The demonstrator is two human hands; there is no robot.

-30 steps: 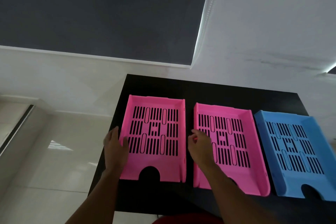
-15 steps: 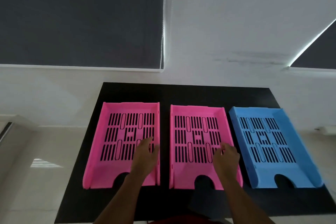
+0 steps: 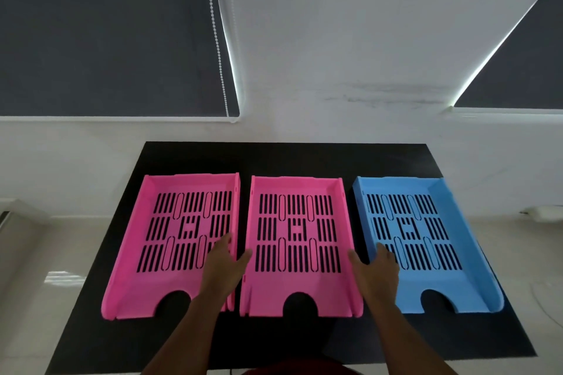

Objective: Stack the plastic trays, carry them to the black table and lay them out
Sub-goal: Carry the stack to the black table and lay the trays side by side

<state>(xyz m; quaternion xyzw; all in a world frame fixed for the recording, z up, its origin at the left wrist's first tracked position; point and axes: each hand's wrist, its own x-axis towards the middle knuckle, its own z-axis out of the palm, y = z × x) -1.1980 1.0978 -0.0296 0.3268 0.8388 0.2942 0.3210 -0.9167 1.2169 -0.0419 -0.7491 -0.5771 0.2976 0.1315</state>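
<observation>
Three plastic trays, two pink [image 3: 182, 240] [image 3: 297, 240] and one blue [image 3: 426, 240], lie side by side on the black desk [image 3: 274, 158]. Both hands, left [image 3: 224, 268] and right [image 3: 376, 272], have shifted rightward in the last second, fingers released, flanking the middle tray — apparently squaring up a finished layout.

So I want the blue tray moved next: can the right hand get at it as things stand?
Probably yes. The right hand already lies over the blue tray's left wall, fingers inside it. Nothing sits in the tray or between them, and the middle pink tray stands apart, beside it.
</observation>
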